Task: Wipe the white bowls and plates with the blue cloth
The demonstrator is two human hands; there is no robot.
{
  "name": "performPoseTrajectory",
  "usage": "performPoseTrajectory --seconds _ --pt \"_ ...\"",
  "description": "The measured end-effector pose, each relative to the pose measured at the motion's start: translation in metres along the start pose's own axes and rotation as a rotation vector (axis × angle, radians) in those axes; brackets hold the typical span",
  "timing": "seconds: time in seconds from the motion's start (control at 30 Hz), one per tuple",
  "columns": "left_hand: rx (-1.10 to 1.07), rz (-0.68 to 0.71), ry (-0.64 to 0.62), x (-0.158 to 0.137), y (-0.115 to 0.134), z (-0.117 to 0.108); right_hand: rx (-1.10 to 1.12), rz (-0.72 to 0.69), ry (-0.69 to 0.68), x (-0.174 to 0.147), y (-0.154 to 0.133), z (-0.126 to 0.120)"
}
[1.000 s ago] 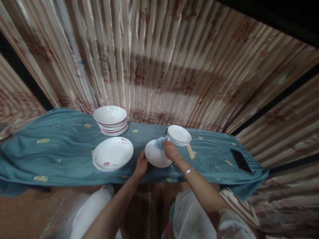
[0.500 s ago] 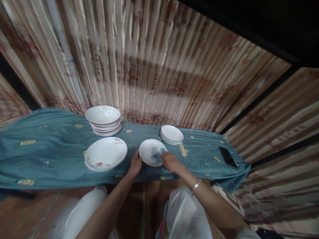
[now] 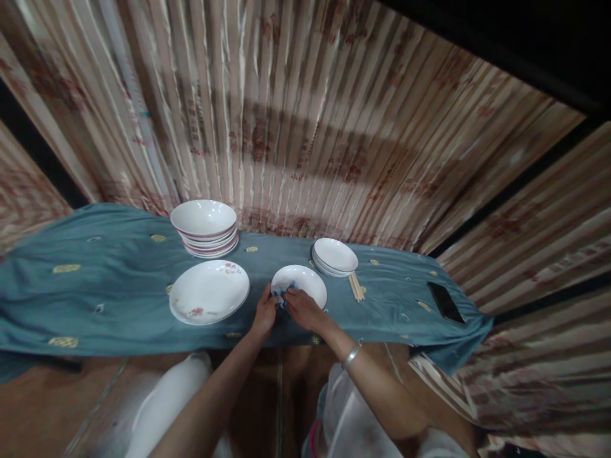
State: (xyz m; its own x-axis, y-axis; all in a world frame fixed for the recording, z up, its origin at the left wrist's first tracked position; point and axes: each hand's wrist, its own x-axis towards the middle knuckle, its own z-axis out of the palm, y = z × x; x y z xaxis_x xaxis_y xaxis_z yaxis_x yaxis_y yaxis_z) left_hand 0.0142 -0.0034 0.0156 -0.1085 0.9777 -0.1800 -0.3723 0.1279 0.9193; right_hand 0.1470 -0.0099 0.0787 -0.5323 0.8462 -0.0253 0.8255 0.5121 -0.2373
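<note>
A small white plate (image 3: 310, 286) lies near the front edge of the cloth-covered table. My left hand (image 3: 265, 310) grips its left rim, fingers closed on the edge. Pressed against the inside of the plate, close to that rim, is a bluish-white cloth (image 3: 283, 289), bunched under the fingers of my right hand (image 3: 301, 308). My right hand covers the plate's lower middle. Just left of my hands sits a larger oval plate (image 3: 209, 292) with red flowers at its rim.
A stack of white bowls (image 3: 203, 219) with red rims stands at the back left. Behind the small plate is a pile of small dishes (image 3: 335, 256), with chopsticks (image 3: 356, 287) beside it. A black phone (image 3: 445, 301) lies at the right. A pleated curtain (image 3: 286, 127) hangs behind the table.
My right hand has moved the cloth from the right side of the small plate across to its left side. My left hand keeps hold of the rim. The view has shifted slightly.
</note>
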Motion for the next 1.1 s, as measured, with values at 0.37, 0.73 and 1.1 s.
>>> performPoseTrajectory --seconds 0.37,0.73,1.1 --pt "-0.027 0.022 -0.072 0.004 -0.006 -0.003 -0.151 0.034 -0.012 0.034 0.028 -0.001" --pt "0.077 0.114 -0.088 0.004 -0.005 -0.003 -0.199 0.248 -0.034 -0.008 0.054 -0.012" --pt "0.1 0.117 -0.044 0.002 0.0 -0.001 0.143 0.198 0.0 -0.055 0.003 -0.02"
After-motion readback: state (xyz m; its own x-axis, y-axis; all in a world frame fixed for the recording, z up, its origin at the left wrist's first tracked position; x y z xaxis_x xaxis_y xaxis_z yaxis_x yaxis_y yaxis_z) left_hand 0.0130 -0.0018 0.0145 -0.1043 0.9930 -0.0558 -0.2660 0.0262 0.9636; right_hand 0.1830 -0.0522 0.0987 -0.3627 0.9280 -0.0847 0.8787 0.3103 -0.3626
